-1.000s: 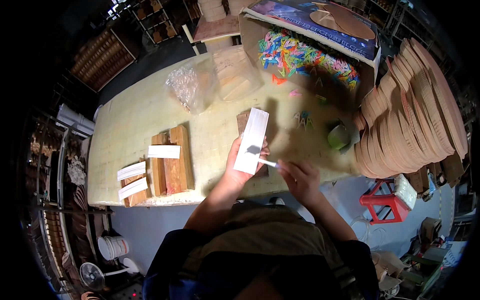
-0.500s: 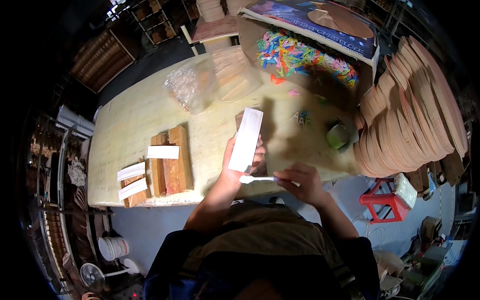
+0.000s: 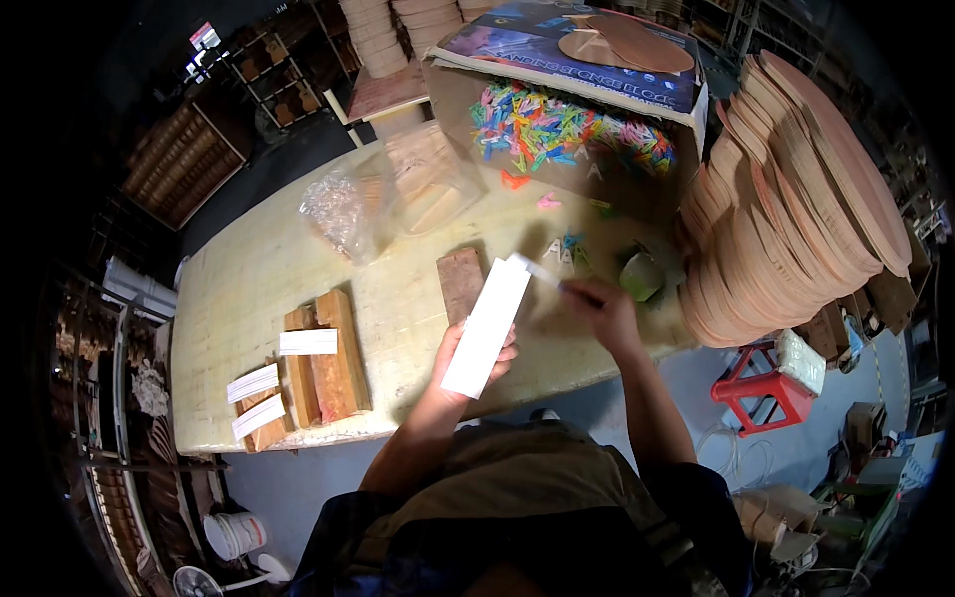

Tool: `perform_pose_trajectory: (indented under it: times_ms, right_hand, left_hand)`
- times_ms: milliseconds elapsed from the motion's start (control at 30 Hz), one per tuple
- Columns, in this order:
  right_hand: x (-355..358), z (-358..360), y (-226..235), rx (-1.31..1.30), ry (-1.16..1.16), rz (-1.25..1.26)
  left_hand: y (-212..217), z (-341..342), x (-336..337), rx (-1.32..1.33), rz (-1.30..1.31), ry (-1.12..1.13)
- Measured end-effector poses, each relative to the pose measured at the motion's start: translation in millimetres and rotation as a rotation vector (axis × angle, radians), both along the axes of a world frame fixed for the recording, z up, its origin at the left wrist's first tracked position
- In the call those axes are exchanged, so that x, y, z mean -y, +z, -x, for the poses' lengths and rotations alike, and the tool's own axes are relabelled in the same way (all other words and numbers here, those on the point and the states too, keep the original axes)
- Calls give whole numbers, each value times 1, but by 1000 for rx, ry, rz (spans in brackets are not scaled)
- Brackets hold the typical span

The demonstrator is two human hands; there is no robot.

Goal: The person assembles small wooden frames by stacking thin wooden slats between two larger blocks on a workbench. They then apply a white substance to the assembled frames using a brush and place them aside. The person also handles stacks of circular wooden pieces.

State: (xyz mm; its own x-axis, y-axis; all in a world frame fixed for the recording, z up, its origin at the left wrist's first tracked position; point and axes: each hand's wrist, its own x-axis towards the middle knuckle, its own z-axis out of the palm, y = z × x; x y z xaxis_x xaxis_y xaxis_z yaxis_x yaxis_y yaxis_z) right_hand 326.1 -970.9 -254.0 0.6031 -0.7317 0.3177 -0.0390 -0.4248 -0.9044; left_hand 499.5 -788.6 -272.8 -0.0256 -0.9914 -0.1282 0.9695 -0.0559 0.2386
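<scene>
My left hand [image 3: 450, 366] is closed around a long, flat white strip [image 3: 487, 328], tilted with its far end leaning right. The thumb lies along the strip's left side and the fingertips show at its right. In my right hand [image 3: 607, 308] is a slim brush [image 3: 542, 273], white and much like a toothbrush. Its tip meets the strip's far end. Just beyond my left hand, a brown wooden block [image 3: 460, 284] lies on the pale table [image 3: 398, 279]. White strips [image 3: 308, 342] rest across a grooved wooden block [image 3: 343, 368] to the left, and more strips [image 3: 255, 383] sit on a smaller block.
A carton of colourful small clips [image 3: 567, 124] stands at the back. Loose clips [image 3: 569, 251] and a dark green cup [image 3: 642, 277] lie nearer. Stacked curved wooden sheets [image 3: 786, 219] rise at the right, above a red stool [image 3: 761, 393]. Clear plastic bags [image 3: 343, 209] lie at the back left.
My right hand has swung away from me, taking the brush from the strip's near end to its far end. The view has shifted, and the brown block shows more fully beside the strip.
</scene>
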Motion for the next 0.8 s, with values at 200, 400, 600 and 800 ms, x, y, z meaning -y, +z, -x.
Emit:
perform_pose_trajectory:
  times_ms: [200,400,600,800]
  right_hand:
    - [20,21,-73,382,-386,-719]
    - [27,20,-122,457,-596,-732]
    - [53,13,-200,485,-485,-791]
    - [19,67,-160,201,-469,-503]
  left_hand:
    - [-11,-2,-5,68,79,82]
    - [-13,0,-15,155,31,279]
    - [-3,-2,-45,89,117,573]
    - [-27,-35,-129,166,-23,1056]
